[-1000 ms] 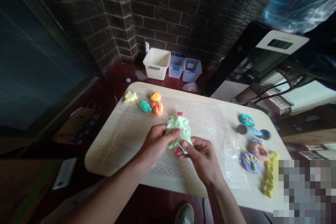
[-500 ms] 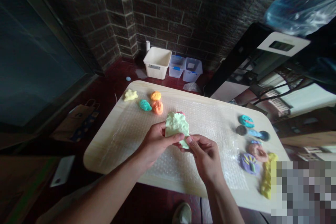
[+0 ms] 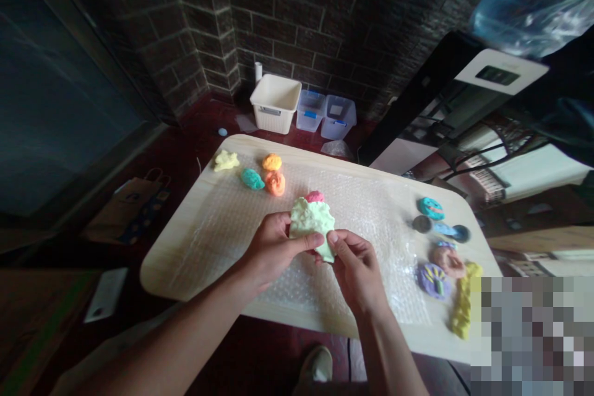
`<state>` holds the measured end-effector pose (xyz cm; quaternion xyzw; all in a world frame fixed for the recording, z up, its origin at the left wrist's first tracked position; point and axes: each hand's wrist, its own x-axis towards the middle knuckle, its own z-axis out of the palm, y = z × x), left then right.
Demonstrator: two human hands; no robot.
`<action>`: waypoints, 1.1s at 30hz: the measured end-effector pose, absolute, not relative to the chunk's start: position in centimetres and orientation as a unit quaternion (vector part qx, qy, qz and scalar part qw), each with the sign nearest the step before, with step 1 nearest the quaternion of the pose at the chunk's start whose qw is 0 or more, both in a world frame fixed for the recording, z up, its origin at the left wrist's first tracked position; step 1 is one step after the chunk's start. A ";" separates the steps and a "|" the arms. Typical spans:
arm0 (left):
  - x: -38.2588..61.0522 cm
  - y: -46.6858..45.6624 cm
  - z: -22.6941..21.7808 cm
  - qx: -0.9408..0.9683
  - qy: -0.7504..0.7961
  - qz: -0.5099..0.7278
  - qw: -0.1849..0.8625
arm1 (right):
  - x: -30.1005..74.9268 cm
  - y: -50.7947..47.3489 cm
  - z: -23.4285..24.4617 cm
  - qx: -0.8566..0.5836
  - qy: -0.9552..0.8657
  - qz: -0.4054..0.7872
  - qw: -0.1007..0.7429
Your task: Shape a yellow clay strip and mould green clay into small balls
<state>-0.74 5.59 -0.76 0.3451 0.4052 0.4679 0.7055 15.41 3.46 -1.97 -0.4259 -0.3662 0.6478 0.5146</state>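
A flattened, ragged-edged sheet of pale green modelling clay (image 3: 312, 216) is held above the table, between both hands. My left hand (image 3: 273, 247) is closed on its left side, thumb lying across the lower front. At the lower right edge, my right hand (image 3: 355, 263) pinches the clay between thumb and fingers. Just behind the sheet shows a pink clay lump (image 3: 314, 196), partly hidden by it. Beneath the hands, bubble wrap (image 3: 366, 216) covers the middle of the wooden table (image 3: 171, 260).
At the back left lie clay pieces: pale yellow (image 3: 226, 160), teal (image 3: 252, 179), yellow-orange (image 3: 271, 161) and orange (image 3: 275, 183). Several shaped pieces, including a purple disc (image 3: 434, 280) and a yellow strip (image 3: 465, 303), lie at the right. Bins (image 3: 275, 102) stand on the floor beyond.
The view has shifted slightly, so the table sits a little higher and further left. More of the pink lump shows behind the green clay. Both hands keep their hold.
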 end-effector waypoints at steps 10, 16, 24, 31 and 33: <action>-1.1 5.8 -0.4 0.317 0.382 0.490 0.717 | 15.6 2.9 -2.1 -0.450 -0.385 0.649 0.477; -1.2 6.0 -0.7 0.324 0.384 0.493 0.710 | 15.5 3.0 -2.3 -0.429 -0.395 0.666 0.465; -1.3 6.3 -1.0 0.332 0.395 0.533 0.670 | 16.3 3.4 -2.2 -0.443 -0.389 0.676 0.442; -1.1 5.9 -1.3 0.312 0.424 0.560 0.639 | 15.9 3.2 -2.1 -0.550 -0.546 0.380 0.505; -0.8 5.6 -1.4 0.313 0.425 0.557 0.641 | 15.3 2.8 -2.0 -0.558 -0.625 0.276 0.471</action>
